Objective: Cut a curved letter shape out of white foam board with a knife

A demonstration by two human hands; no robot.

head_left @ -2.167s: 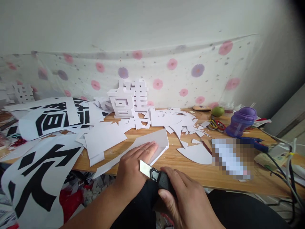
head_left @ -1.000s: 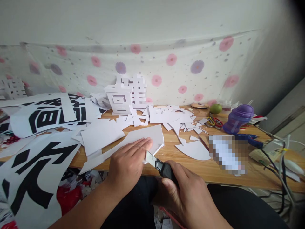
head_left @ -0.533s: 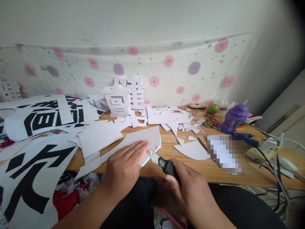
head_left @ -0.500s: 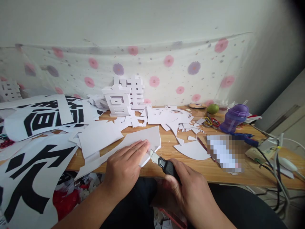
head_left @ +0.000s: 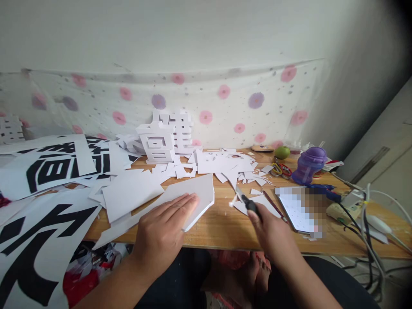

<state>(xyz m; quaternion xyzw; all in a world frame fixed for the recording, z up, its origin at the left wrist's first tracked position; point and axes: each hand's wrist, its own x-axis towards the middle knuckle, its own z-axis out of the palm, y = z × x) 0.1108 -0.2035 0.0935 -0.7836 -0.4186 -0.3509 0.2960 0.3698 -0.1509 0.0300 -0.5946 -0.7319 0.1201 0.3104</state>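
Paper sheet, black-lettered: far left, overhanging the table. Left hand: fingers flat, unclenched, laid on white foam board. Board: on the table near its front edge, long axis slanting lower left to upper right — directly under the left fingers, the nearer. Right hand: apart, rightward; fingers clenched round a black-handled utility knife, white sliver beside its blade.
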